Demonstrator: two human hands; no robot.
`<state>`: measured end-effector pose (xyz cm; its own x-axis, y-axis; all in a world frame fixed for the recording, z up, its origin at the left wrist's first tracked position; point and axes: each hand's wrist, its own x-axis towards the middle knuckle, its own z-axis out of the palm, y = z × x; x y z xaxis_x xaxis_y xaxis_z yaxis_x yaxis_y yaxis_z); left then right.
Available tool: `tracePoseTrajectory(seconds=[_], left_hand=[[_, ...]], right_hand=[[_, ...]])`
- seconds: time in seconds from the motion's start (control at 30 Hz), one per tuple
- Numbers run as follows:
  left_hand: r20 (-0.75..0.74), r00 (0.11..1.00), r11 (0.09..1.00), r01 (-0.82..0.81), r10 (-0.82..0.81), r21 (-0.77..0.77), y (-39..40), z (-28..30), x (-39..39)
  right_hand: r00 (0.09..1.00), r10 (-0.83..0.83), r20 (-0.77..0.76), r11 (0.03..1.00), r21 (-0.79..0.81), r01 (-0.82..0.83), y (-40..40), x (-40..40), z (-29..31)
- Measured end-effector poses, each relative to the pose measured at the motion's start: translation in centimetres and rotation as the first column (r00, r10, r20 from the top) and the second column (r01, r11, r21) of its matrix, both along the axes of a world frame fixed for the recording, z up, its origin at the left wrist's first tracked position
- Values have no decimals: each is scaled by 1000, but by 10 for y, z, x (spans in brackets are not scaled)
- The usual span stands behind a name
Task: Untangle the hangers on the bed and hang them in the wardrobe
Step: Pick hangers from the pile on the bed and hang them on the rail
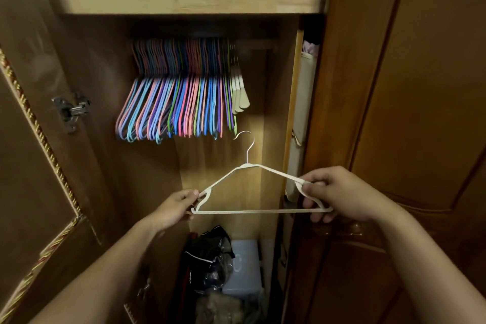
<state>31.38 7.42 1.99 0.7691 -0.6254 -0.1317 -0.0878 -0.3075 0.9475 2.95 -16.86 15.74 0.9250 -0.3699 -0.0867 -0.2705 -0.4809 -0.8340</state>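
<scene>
Hanger [252, 192] btwn both hands

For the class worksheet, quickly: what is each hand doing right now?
Left hand: pinches the left end of the white hanger.
Right hand: grips the hanger's right end.

Left hand [176, 207] and right hand [336, 193] hold white hanger [259, 187] before wardrobe [268, 118].

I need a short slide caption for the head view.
Both hands hold a white hanger below coloured hangers in the wardrobe.
</scene>
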Motion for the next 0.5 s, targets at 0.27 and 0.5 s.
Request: tracePoseTrajectory(seconds=[0.27,0.5], left_hand=[[366,930,997,3,-32,77,-29,40,-7],[677,734,998,-28,58,-55,-45,151,-9]], right_hand=[[977,-215,-10,959,-191,209,13,-12,43],[936,-288,201,682,-643,348,43,71,87]])
